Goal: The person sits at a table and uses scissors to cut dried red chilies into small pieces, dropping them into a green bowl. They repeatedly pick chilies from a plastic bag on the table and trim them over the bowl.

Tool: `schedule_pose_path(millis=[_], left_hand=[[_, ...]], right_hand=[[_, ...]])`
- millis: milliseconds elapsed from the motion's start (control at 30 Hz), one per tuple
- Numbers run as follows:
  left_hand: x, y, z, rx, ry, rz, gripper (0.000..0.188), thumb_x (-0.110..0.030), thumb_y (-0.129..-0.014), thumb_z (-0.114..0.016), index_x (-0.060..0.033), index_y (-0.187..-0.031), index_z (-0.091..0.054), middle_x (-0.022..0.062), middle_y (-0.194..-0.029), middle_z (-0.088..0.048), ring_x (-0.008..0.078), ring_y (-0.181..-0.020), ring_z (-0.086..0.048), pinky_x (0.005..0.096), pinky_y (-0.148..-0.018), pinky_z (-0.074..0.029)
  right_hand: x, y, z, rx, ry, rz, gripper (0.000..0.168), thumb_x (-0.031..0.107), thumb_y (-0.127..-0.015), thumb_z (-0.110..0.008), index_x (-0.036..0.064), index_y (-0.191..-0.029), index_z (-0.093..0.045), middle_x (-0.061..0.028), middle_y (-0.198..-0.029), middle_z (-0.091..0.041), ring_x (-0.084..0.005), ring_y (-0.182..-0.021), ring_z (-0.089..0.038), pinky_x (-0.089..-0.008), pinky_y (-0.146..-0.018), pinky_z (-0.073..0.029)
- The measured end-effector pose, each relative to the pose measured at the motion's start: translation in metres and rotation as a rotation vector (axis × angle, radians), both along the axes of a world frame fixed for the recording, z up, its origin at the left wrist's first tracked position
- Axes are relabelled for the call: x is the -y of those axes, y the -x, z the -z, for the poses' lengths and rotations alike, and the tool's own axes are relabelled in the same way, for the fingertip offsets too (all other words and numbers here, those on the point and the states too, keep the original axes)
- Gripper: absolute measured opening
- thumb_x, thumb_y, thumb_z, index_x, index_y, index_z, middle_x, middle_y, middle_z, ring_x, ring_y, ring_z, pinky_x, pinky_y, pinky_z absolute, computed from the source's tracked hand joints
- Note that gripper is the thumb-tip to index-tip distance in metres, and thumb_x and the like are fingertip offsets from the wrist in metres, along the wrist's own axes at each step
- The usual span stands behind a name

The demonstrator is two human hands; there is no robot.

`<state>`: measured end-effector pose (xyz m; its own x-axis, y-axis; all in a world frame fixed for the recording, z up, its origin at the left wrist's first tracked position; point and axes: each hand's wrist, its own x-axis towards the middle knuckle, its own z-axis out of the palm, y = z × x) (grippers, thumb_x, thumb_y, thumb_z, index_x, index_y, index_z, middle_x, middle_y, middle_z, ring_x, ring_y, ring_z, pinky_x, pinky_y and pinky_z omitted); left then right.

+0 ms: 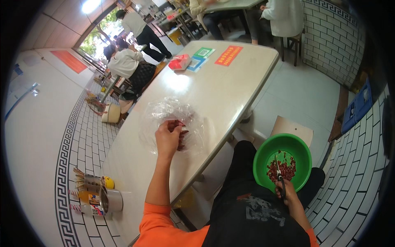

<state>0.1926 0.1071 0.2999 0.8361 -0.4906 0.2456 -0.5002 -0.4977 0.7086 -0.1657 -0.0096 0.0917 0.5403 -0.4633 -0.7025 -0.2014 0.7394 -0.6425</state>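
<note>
My left hand [169, 136] reaches over the table into an open clear plastic bag [196, 136], its fingers pinched around dark red pieces that look like dried chilies [182, 139]. More of these pieces lie in the bag beside the fingers. On my lap rests a green plastic basin [258, 157] with many small cut red pieces and pale seeds [287, 169] on its bottom. My right hand [287, 190] grips the black handles of a pair of scissors [278, 168] at the basin's near rim, with the blades pointing into the basin over the cut pieces.
The table [240, 74] bears a red tissue pack [180, 62] and printed cards at its far end. Chopsticks in a holder [92, 182], a metal pot [114, 200] and bottles stand at the near left by the tiled wall. Several people sit or stand beyond. A blue crate [356, 106] is at right.
</note>
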Motion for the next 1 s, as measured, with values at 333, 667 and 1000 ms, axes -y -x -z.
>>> schedule_pose_path(millis=[333,667,1000], left_hand=[[-0.036,0.027,-0.006,-0.548,0.558,0.095,0.022,-0.005,-0.076,-0.060,0.0023,-0.096,-0.055,0.0088,-0.083,-0.060,0.0138,-0.075,-0.056,0.0243,-0.065,-0.045],[0.057,0.132,0.074,-1.474,0.516,0.505,0.013,-0.005,-0.081,-0.055,-0.0035,-0.094,-0.054,0.0088,-0.090,-0.059,0.0141,-0.083,-0.057,0.0229,-0.072,-0.049],[0.090,0.193,0.162,-1.627,0.389,0.493,0.009,-0.003,-0.078,-0.058,-0.0039,-0.086,-0.055,0.0056,-0.085,-0.059,0.0147,-0.083,-0.056,0.0252,-0.078,-0.047]], right_hand=[[-0.006,-0.009,-0.003,0.020,0.045,-0.051,0.017,0.015,-0.076,-0.055,0.004,-0.086,-0.049,-0.0017,-0.055,-0.046,-0.0093,-0.043,-0.044,-0.0221,-0.036,-0.031],[0.002,-0.029,-0.034,0.147,0.277,0.129,0.039,0.010,-0.073,-0.062,0.000,-0.107,-0.046,0.0003,-0.068,-0.050,-0.0056,-0.050,-0.043,-0.0193,-0.042,-0.031],[0.012,-0.031,-0.059,0.209,0.604,0.502,0.044,0.006,-0.074,-0.065,-0.001,-0.112,-0.043,-0.0028,-0.069,-0.054,-0.0066,-0.058,-0.049,-0.0207,-0.051,-0.041]])
